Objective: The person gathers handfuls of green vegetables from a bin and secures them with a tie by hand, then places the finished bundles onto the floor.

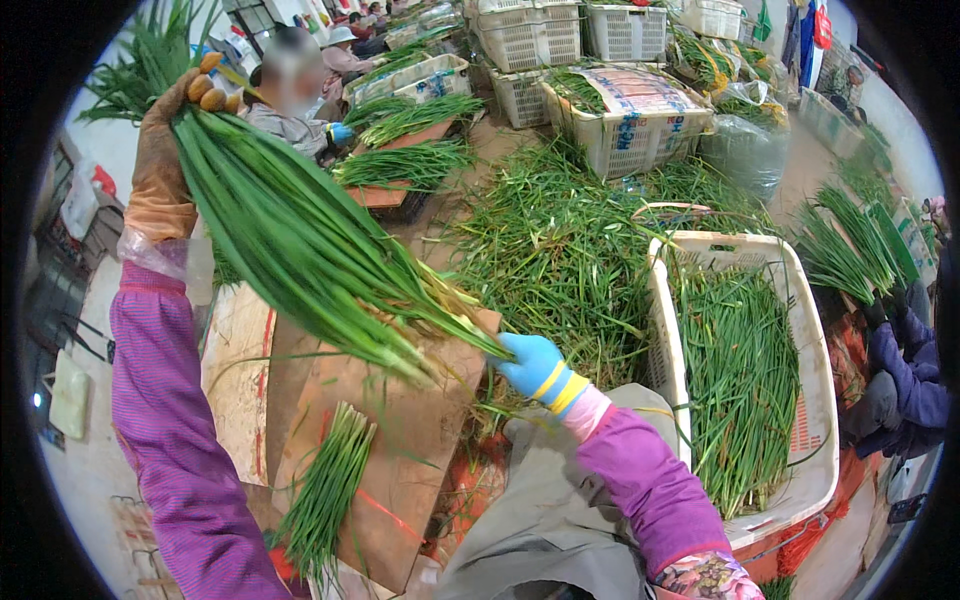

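My left hand (pixel 184 112), in a brown-stained glove with orange fingertips, is raised at the upper left and closed round a large bunch of long green leafy stalks (pixel 285 217), likely garlic chives. The pale stalk ends slant down towards the middle of the view. In a light blue glove with yellow bands, my right hand (pixel 532 366) pinches the ends of a few stalks at the bunch's lower right side. Below, a smaller bunch of green stalks (pixel 330 480) lies on a brown board (pixel 442 420), its pale ends pointing up and away.
A white plastic crate (pixel 664 330) of green stalks stands at my right. Loose leaves (pixel 555 247) are heaped ahead. Beyond them are stacked crates (pixel 525 37) and a filled covered crate (pixel 637 142). Co-workers sit at the upper left and far right, near boards holding bunches.
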The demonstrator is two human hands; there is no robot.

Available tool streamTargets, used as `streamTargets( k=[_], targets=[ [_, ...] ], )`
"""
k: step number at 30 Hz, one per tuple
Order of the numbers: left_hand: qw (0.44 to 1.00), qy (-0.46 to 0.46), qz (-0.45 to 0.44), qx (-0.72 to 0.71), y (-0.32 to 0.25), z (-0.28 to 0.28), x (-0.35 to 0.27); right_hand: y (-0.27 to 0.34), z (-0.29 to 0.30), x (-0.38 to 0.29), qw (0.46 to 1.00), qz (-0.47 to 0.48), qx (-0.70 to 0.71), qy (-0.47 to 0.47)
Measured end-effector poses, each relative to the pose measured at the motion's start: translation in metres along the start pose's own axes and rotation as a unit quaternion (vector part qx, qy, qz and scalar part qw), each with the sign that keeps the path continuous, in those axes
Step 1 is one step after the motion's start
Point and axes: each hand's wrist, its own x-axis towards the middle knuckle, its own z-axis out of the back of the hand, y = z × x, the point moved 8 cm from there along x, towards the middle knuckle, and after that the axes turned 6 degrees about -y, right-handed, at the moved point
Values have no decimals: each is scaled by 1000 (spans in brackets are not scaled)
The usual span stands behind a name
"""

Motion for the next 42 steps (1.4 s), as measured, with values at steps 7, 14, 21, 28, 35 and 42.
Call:
streamTargets(
  k=[7,14,21,28,35,42],
  targets=[
    [993,111,-4,-33,-35,-20,-18,-58,58,-14,839,-157,-458,247],
    [941,255,103,-199,1,-93,-23,192,94,93,866,234,430,101],
    [942,237,82,-224,-31,-57,0,142,13,12,583,59,755,295],
    [975,153,31,-156,-46,-10,12,101,16,-10,912,-68,378,144],
    [995,-36,-85,33,-43,-24,17,-97,57,-47,945,-183,-262,70],
    [991,30,-81,103,-28,-79,40,51,23,17,855,18,515,-50]
  ],
)
